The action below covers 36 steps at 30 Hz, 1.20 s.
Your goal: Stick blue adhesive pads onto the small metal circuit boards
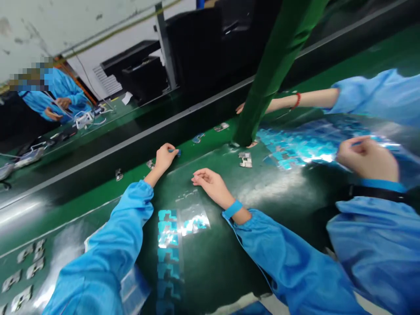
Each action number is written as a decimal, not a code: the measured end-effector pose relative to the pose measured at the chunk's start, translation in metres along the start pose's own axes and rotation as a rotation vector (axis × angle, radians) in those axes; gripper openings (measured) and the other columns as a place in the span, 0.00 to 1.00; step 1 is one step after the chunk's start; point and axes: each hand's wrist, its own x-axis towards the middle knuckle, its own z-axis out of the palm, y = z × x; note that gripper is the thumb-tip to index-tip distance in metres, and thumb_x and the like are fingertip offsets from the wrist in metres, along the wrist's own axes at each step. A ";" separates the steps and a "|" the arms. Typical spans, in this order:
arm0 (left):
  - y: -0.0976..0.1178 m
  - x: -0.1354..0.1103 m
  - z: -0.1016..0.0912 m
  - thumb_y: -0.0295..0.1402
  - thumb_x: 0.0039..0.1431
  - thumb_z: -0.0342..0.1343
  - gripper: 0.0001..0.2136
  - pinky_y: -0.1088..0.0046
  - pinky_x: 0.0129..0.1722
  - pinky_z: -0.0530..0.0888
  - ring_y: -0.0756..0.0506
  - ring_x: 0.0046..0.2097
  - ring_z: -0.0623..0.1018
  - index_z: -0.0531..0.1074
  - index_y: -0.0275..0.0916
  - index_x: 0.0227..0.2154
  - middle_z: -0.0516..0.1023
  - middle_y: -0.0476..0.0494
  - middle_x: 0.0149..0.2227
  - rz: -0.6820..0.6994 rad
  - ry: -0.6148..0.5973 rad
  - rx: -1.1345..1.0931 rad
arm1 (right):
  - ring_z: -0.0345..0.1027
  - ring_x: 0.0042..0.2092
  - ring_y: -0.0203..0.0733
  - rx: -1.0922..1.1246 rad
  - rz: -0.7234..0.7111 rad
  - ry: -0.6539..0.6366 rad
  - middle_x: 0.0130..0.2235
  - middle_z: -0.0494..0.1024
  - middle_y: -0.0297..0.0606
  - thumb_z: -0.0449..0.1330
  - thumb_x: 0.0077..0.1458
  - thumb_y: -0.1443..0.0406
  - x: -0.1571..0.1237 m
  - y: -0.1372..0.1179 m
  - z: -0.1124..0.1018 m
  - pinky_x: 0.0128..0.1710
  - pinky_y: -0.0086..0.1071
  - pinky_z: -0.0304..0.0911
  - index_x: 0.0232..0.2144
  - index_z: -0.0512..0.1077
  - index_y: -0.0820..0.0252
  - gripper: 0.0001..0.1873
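Note:
My left hand (165, 158) reaches over the green belt, its fingers pinched on a small blue-faced part (179, 153) that is mostly hidden. My right hand (210, 181) hovers above the dark green table, thumb and fingertips pressed together; whether anything tiny is between them I cannot make out. Below it lies a clear sheet (193, 205) with some blue film stickers left on it. A strip of blue film stickers (168, 253) runs down beside that sheet, between my forearms. A small metal part (150, 164) sits on the belt, just behind my left wrist.
Other metal parts (118, 174) lie along the belt, and one (245, 159) on the table. A green-wrapped post (262, 78) rises at centre right. Co-workers' hands (370, 157) are at the right near blue film sheets (295, 144). Several metal parts (22, 297) lie lower left.

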 end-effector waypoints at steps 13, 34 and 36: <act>-0.031 -0.202 -0.030 0.63 0.51 0.58 0.48 0.39 0.67 0.51 0.26 0.72 0.50 0.55 0.39 0.69 0.51 0.28 0.72 0.613 -0.621 0.286 | 0.49 0.70 0.64 -0.776 -0.289 -0.422 0.65 0.69 0.44 0.74 0.47 0.57 -0.100 -0.026 -0.029 0.66 0.60 0.52 0.56 0.75 0.52 0.33; -0.021 -0.234 -0.029 0.39 0.69 0.53 0.10 0.39 0.69 0.49 0.32 0.71 0.58 0.75 0.38 0.40 0.72 0.37 0.63 0.671 -0.568 0.086 | 0.77 0.47 0.44 -0.832 -0.337 -0.243 0.45 0.81 0.39 0.67 0.59 0.64 -0.165 -0.054 -0.018 0.48 0.36 0.73 0.45 0.72 0.54 0.13; -0.008 -0.236 -0.046 0.40 0.70 0.52 0.10 0.45 0.69 0.52 0.37 0.67 0.67 0.75 0.40 0.39 0.77 0.41 0.57 0.583 -0.652 -0.105 | 0.78 0.41 0.41 -0.780 -0.286 -0.188 0.39 0.82 0.34 0.68 0.58 0.63 -0.176 -0.070 -0.014 0.42 0.32 0.73 0.43 0.72 0.53 0.12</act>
